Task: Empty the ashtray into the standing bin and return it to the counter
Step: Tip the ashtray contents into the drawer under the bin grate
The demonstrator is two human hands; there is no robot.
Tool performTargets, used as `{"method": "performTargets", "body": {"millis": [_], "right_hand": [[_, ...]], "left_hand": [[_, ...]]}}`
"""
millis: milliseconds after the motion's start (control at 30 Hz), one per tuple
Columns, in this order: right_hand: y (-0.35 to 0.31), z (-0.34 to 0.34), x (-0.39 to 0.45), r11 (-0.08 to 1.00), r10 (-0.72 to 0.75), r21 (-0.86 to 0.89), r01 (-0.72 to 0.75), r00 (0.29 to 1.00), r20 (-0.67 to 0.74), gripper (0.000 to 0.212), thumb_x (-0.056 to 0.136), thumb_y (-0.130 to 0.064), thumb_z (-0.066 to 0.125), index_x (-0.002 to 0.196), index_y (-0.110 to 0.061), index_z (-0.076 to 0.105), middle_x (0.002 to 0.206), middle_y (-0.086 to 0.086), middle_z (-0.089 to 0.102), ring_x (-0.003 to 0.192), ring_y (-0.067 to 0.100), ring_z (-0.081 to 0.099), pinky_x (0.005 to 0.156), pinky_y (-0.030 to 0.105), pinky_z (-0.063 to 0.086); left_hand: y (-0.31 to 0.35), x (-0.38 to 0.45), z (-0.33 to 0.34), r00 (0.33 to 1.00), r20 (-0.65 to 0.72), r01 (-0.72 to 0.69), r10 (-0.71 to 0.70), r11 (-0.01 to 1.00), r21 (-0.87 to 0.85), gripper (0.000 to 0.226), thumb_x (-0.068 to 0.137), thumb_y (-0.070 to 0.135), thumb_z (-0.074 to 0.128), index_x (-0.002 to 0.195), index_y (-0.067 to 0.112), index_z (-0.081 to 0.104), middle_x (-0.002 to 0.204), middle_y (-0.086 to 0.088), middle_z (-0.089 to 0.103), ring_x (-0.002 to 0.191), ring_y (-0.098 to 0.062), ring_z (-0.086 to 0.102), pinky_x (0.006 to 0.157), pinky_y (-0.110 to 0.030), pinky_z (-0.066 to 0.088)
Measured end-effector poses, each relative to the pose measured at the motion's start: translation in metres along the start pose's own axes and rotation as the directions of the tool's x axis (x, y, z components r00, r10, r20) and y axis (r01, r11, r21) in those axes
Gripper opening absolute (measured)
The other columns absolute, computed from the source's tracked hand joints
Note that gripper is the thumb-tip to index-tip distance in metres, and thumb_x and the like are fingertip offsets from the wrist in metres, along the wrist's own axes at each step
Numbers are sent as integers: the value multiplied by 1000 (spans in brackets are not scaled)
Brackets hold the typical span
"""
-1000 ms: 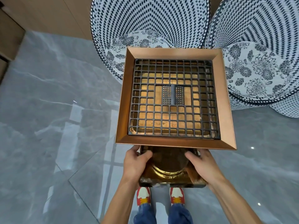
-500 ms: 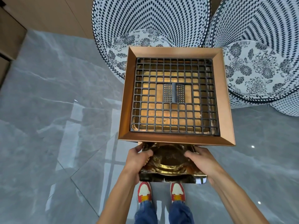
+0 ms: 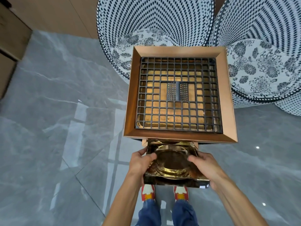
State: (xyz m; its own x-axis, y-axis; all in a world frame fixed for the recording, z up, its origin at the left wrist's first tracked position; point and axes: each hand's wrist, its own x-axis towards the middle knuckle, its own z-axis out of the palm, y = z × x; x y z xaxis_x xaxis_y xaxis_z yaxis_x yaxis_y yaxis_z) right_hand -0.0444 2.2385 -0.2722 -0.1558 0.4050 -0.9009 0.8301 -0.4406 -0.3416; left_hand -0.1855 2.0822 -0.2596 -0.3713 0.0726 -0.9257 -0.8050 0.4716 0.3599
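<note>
A square, gold, shiny ashtray (image 3: 173, 162) with a round recess is held level in front of me, its far edge tucked under the front rim of the standing bin (image 3: 226, 95). The bin has a square copper top with a black grid (image 3: 178, 115) set into it and a perforated plate at the centre. My left hand (image 3: 139, 162) grips the ashtray's left side, thumb over the edge. On the ashtray's right side and near corner, my right hand (image 3: 204, 166) holds on. The inside of the recess looks stained.
Two woven blue-and-white chairs with floral cushions (image 3: 146, 41) (image 3: 263, 62) stand right behind the bin. Wooden cabinets (image 3: 14, 38) line the far left. The floor is glossy grey tile (image 3: 57, 128). My red-and-white shoes (image 3: 147, 192) are just under the ashtray.
More of the ashtray shows from under the bin's front rim, and its round recess faces up more fully. Both hands keep the same grip.
</note>
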Motion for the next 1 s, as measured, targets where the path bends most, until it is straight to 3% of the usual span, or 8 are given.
{"method": "performTargets", "body": {"millis": [100, 167, 367, 500, 633, 800, 900, 1000], "right_hand": [[-2, 1, -7, 999, -10, 32, 10, 1000, -7, 58, 90, -28, 73, 142, -15, 51, 119, 13, 70, 92, 23, 70, 79, 36, 58], [-6, 0, -10, 999, -15, 33, 15, 1000, -16, 60, 90, -29, 73, 143, -16, 49, 122, 12, 69, 97, 25, 69, 86, 39, 58], [-16, -1, -16, 999, 0, 40, 0, 1000, -13, 60, 90, -30, 72, 142, -14, 46, 114, 9, 64, 102, 27, 65, 93, 41, 55], [-16, -2, -17, 999, 46, -23, -46, 999, -6, 59, 90, -30, 72, 141, -13, 46, 120, 12, 62, 109, 29, 61, 91, 39, 50], [-8, 3, -16, 988, -48, 142, 53, 998, -37, 45, 92, -33, 70, 132, -18, 54, 107, 2, 65, 91, 17, 64, 75, 32, 53], [-4, -2, -12, 993, 41, 115, -39, 999, -11, 25, 91, -22, 71, 112, -11, 65, 81, 10, 80, 65, 23, 76, 47, 24, 51], [3, -3, -14, 995, 2, 101, -3, 1000, 2, 6, 92, -19, 70, 96, -15, 70, 61, 2, 79, 54, 18, 77, 49, 25, 56], [9, -3, -11, 994, 0, 113, 1, 1000, -11, 2, 91, -18, 71, 91, -16, 70, 61, 5, 79, 63, 25, 78, 59, 31, 60]], "left_hand": [[3, -6, 1, 1000, 11, 0, 0, 1000, -6, 62, 92, 2, 72, 149, 14, 49, 115, -22, 75, 102, -37, 76, 87, -50, 65], [7, -7, -1, 1000, 17, 6, -5, 1000, -17, 62, 92, 2, 71, 148, 15, 48, 112, -21, 75, 97, -37, 77, 78, -45, 66], [19, -13, 1, 1000, -1, -10, 10, 997, 74, 52, 92, 8, 74, 141, 8, 56, 119, -21, 74, 109, -38, 73, 96, -50, 61], [22, -16, 0, 1000, 23, 6, -9, 993, 122, 40, 92, 5, 72, 130, 4, 63, 109, -22, 77, 94, -35, 76, 75, -41, 65], [22, -10, 5, 995, -32, -88, 91, 993, 76, 53, 91, 5, 74, 140, 11, 55, 109, -19, 77, 100, -37, 76, 95, -53, 61], [8, -7, 3, 999, -29, -14, 15, 998, 60, 37, 86, -1, 75, 123, 1, 71, 94, -22, 80, 82, -38, 78, 77, -46, 66], [-5, -8, 4, 1000, -22, 21, -20, 999, 42, 50, 85, 0, 77, 134, 6, 66, 102, -25, 80, 93, -42, 79, 89, -56, 63], [-3, -7, 4, 1000, -9, 11, -11, 999, 35, 54, 85, 0, 77, 137, 7, 63, 102, -24, 80, 94, -41, 78, 89, -54, 64]]}}
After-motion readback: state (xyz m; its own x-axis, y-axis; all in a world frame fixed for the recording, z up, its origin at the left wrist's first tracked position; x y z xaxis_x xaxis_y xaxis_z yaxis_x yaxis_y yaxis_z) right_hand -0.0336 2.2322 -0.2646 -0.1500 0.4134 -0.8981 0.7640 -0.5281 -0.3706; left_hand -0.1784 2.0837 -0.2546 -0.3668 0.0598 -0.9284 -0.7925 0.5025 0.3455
